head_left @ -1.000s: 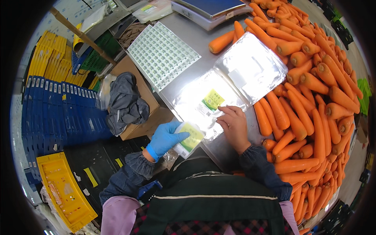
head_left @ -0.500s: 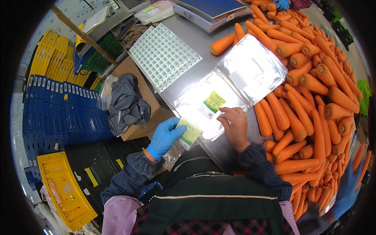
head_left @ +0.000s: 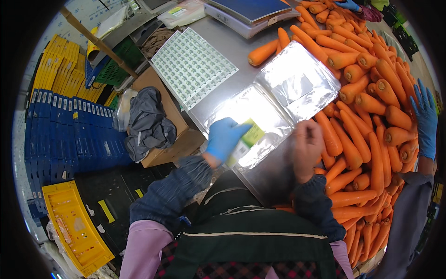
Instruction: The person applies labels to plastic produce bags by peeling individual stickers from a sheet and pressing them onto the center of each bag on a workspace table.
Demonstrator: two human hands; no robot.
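Note:
My left hand (head_left: 226, 138), in a blue glove, is shut on small green-and-white labels (head_left: 239, 151). It hovers over the nearer of two clear, shiny plastic bags (head_left: 227, 110). A green label (head_left: 253, 133) shows on that bag at my gloved fingertips, partly covered by the hand. My bare right hand (head_left: 307, 149) is raised beside the bag's right edge, near the carrots. Its fingers are curled in and blurred; whatever they may hold cannot be made out. The second clear bag (head_left: 320, 88) lies farther off, partly against the carrots.
A large heap of carrots (head_left: 357, 116) covers the right side. A sheet of small printed stickers (head_left: 193, 65) and a scale (head_left: 251, 18) lie beyond the bags. At left are stacked blue crates (head_left: 69, 135) and a cardboard box (head_left: 162, 151). A co-worker's blue-gloved hand (head_left: 425, 123) reaches in at right.
My left hand has moved right and away from me with the labels, over the nearer bag. My right hand has drawn back rightward from the green label. The co-worker's gloved hand has moved up the right edge.

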